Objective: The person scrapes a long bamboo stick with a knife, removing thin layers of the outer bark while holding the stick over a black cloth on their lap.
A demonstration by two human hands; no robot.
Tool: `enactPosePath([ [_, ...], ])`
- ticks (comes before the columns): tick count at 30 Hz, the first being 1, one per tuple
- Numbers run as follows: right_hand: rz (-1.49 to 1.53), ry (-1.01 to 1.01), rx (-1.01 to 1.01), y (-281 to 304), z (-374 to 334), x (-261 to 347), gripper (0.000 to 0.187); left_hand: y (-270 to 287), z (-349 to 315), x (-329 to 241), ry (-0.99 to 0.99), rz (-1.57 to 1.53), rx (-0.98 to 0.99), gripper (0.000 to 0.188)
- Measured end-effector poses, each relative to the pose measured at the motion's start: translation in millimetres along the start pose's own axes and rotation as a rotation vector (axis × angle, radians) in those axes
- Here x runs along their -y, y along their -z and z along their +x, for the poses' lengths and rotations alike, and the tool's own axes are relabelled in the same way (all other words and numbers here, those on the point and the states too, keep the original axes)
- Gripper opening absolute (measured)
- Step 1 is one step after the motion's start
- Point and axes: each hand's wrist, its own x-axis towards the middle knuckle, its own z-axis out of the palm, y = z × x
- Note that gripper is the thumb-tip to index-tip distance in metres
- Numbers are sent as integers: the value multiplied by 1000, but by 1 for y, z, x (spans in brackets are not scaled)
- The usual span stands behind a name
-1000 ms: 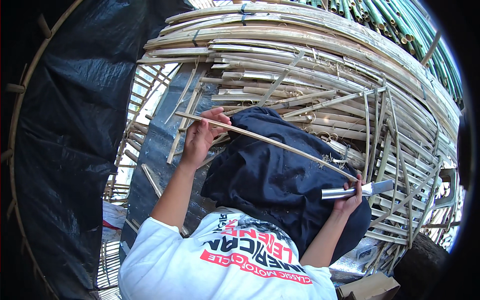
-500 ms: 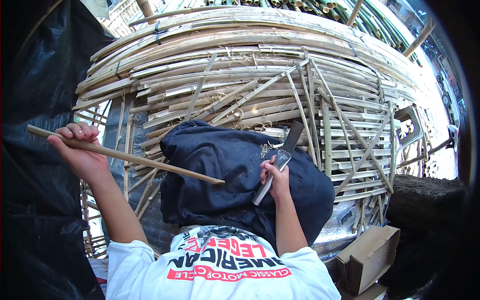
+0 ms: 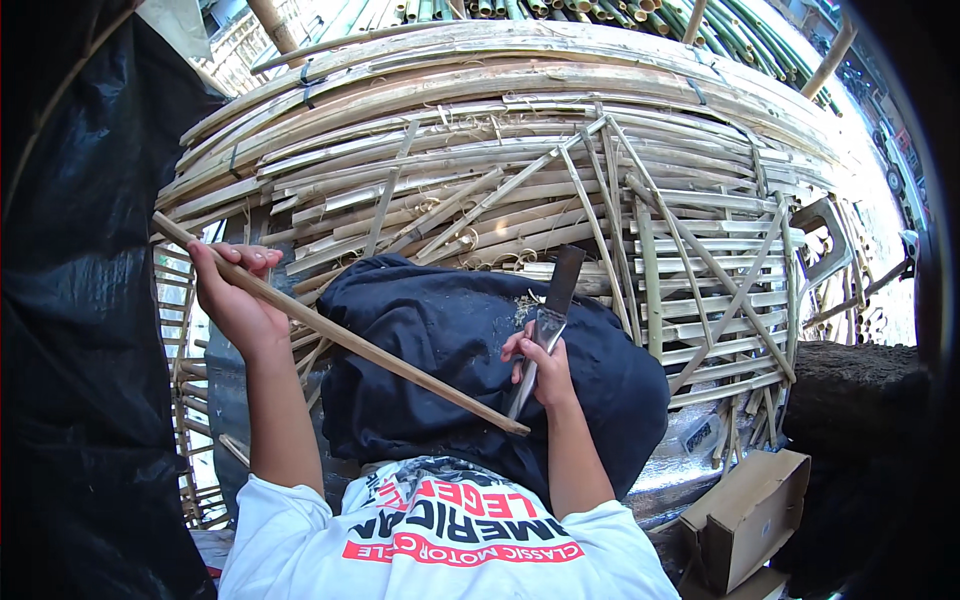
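Note:
My left hand (image 3: 243,302) is closed around a long, pale bamboo stick (image 3: 365,350) near its upper end. The stick slants down to the right across my lap, its lower tip close to the butt of the knife handle. In my right hand (image 3: 545,372) is a knife (image 3: 549,326) with a shiny metal handle, fingers wrapped round it. Its dark, broad blade points up and away from me. Dark blue cloth (image 3: 420,330) covers my lap beneath both hands, with a few pale shavings on it near the blade.
Stacked split bamboo strips (image 3: 480,130) spread out in front of me, several thin sticks leaning across them. A black plastic sheet (image 3: 90,300) hangs at the left. On the right are a cardboard box (image 3: 750,520), a concrete block (image 3: 820,240) and a dark log (image 3: 850,390).
My left hand has moved right and slightly down with the bamboo stick, bringing its lower tip toward the knife handle. The knife has turned a little more upright, shifting slightly left.

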Motion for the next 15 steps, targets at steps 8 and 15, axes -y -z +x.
enactPosePath([
  [8,-159,-35,272,6,-13,10,32,-36,-30,27,-44,72,266,48],
  [15,-230,-17,123,-2,-7,2,21,-58,40,-30,26,-46,474,45],
])
